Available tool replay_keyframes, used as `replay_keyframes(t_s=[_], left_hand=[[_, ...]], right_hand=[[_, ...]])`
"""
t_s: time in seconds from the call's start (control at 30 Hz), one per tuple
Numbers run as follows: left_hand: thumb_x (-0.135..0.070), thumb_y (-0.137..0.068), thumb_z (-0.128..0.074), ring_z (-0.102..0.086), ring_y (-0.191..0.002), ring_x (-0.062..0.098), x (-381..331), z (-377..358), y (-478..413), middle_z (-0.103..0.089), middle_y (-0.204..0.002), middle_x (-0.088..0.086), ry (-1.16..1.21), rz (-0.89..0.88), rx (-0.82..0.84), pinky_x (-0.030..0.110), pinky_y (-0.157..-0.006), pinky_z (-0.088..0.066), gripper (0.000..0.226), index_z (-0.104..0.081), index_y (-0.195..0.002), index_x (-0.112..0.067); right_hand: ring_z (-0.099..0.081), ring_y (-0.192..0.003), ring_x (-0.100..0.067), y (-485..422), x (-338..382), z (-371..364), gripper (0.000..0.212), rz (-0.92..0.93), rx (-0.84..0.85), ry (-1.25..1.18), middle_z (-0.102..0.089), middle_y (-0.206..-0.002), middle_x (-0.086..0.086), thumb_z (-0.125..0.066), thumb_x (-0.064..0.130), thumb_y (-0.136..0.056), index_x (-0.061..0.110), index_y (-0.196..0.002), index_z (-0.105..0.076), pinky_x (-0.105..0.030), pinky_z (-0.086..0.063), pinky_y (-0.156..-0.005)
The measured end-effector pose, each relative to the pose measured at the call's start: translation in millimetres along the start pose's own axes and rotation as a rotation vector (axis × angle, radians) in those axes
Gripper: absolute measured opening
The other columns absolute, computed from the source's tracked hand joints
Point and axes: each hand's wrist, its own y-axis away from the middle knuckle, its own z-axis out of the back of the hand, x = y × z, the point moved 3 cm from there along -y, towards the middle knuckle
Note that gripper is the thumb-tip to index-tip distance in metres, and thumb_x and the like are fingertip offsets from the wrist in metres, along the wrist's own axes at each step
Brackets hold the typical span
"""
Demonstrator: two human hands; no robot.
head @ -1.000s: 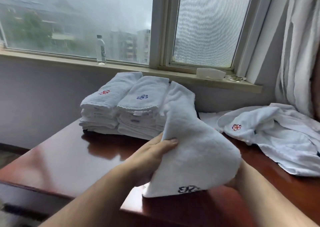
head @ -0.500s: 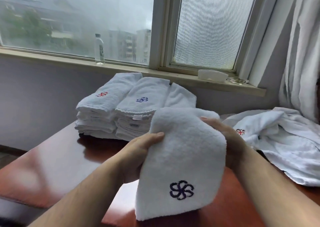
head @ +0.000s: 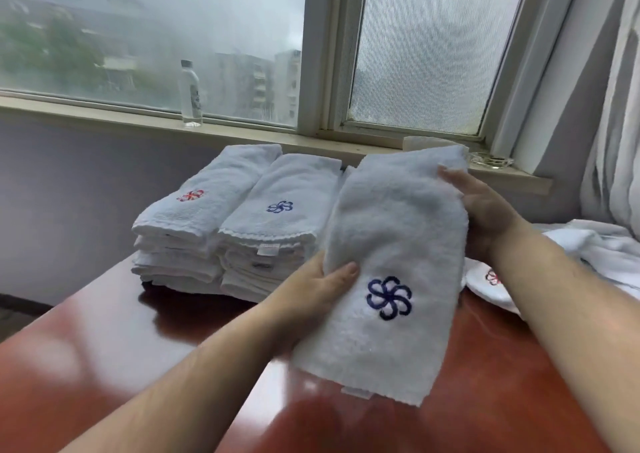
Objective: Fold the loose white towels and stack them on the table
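Room: misted window over a pale sill, with a glossy red-brown table below it. All places are given from the blue-marked stack.

Change from half a second back: the folded towel has gone up and away from the person. It is now just right of the stack, its top edge level with the sill. The right hand has slid up to the towel's top corner.

Curtain: white, in soft vertical folds, far right of the stack.

Loose towels: a crumpled white heap on the table, well right of the stack and partly behind the right forearm. One shows a red mark.

Folded towel: thick white terry with a fuzzy nap, a long rectangle held off the table and tilted. Blue pinwheel emblem low on its face. The bottom hem is wavy, with a small tag at the edge.

Blue-marked stack: flat-folded white towels with a scalloped hem and a blue emblem on top. The red-marked stack touches its left side and is the same height.

Left hand: grips the towel's left edge, thumb across the front, fingers hidden behind.

Right hand: holds the upper right edge, fingertips curled onto the face.

Bottle: clear plastic, upright on the sill, behind and left of the stack.

Glass dish: on the sill, behind and right.
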Motion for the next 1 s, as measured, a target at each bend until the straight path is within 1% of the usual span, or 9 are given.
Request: replay_keyframes(t_s=[0.13,0.27,0.4,0.47,0.53,0.6,0.7,0.87,1.0], left_hand=[[-0.041,-0.102,-0.056,-0.075,-0.091,0.025,-35,-1,-34,-0.077,-0.102,0.005,-0.129,-0.084,-0.015,0.038,-0.073,-0.062,0.025,-0.063,-0.118,-0.023],[-0.040,-0.101,-0.057,-0.076,-0.089,0.025,-70,10,-81,-0.077,-0.101,0.006,-0.089,-0.072,-0.033,0.035,-0.069,-0.062,0.028,-0.062,-0.119,-0.018],[-0.045,-0.098,-0.062,-0.075,-0.093,0.027,-60,42,-126,-0.075,-0.108,0.007,-0.282,0.057,-0.184,0.043,-0.080,-0.063,0.037,-0.062,-0.124,-0.019],[-0.048,-0.094,-0.065,-0.071,-0.100,0.025,-38,58,-136,-0.071,-0.118,0.004,-0.471,0.174,-0.233,0.045,-0.092,-0.058,0.046,-0.059,-0.131,-0.020],[-0.057,-0.090,-0.065,-0.068,-0.106,0.021,-25,66,-139,-0.068,-0.123,-0.003,-0.599,0.234,-0.234,0.043,-0.100,-0.053,0.055,-0.055,-0.134,-0.025],[-0.065,-0.087,-0.062,-0.063,-0.110,0.019,-23,66,-141,-0.063,-0.130,-0.006,-0.687,0.247,-0.237,0.041,-0.102,-0.048,0.066,-0.046,-0.140,-0.030],[-0.066,-0.092,-0.054,-0.058,-0.115,0.017,-25,57,-144,-0.057,-0.139,-0.007,-0.719,0.215,-0.231,0.036,-0.102,-0.043,0.072,-0.026,-0.152,-0.036],[-0.057,-0.098,-0.050,-0.050,-0.131,0.026,-30,41,-138,-0.047,-0.151,0.005,-0.907,0.194,-0.259,0.029,-0.092,-0.031,0.079,-0.003,-0.158,-0.037],[-0.055,-0.098,-0.046,-0.044,-0.129,0.027,-45,28,-135,-0.041,-0.143,0.002,-1.390,0.016,-0.340,0.041,-0.094,-0.040,0.068,-0.014,-0.154,-0.034]], right_hand=[[-0.075,-0.090,-0.030,-42,23,7,0.030,0.067,-0.036,0.055,-0.077,-0.098,-0.014,-0.058,0.024,-0.094,0.005,-0.105,-0.079,-0.036,-0.061,-0.069],[-0.075,-0.092,-0.029,-94,50,10,0.028,0.178,-0.032,0.042,-0.076,-0.096,-0.013,-0.056,0.019,-0.093,0.003,-0.093,-0.080,-0.034,-0.061,-0.071],[-0.073,-0.082,-0.026,-160,32,22,0.026,0.020,-0.068,0.230,-0.072,-0.088,-0.012,-0.054,0.015,-0.091,0.006,-0.080,-0.077,-0.032,-0.058,-0.064],[-0.067,-0.081,-0.025,-182,-3,36,0.021,-0.146,-0.124,0.420,-0.066,-0.091,-0.011,-0.060,0.027,-0.089,0.008,-0.085,-0.069,-0.033,-0.053,-0.072],[-0.071,-0.087,-0.028,-194,-38,53,0.039,-0.272,-0.242,0.470,-0.072,-0.098,-0.012,-0.074,0.039,-0.079,0.005,-0.100,-0.070,-0.043,-0.058,-0.087],[-0.076,-0.083,-0.033,-205,-54,62,0.055,-0.229,-0.371,0.451,-0.075,-0.099,-0.016,-0.083,0.039,-0.077,0.001,-0.113,-0.068,-0.053,-0.061,-0.082],[-0.074,-0.075,-0.032,-220,-50,58,0.048,-0.115,-0.472,0.446,-0.072,-0.089,-0.010,-0.083,0.040,-0.077,0.002,-0.101,-0.065,-0.048,-0.062,-0.074],[-0.070,-0.096,-0.037,-233,-44,52,0.048,-0.129,-0.462,0.782,-0.071,-0.103,-0.016,-0.070,0.045,-0.088,0.003,-0.108,-0.062,-0.049,-0.057,-0.089],[-0.046,-0.131,-0.038,-229,-32,50,0.060,0.104,-0.688,1.163,-0.047,-0.142,-0.021,-0.065,0.033,-0.092,0.003,-0.140,-0.044,-0.043,-0.041,-0.104]])
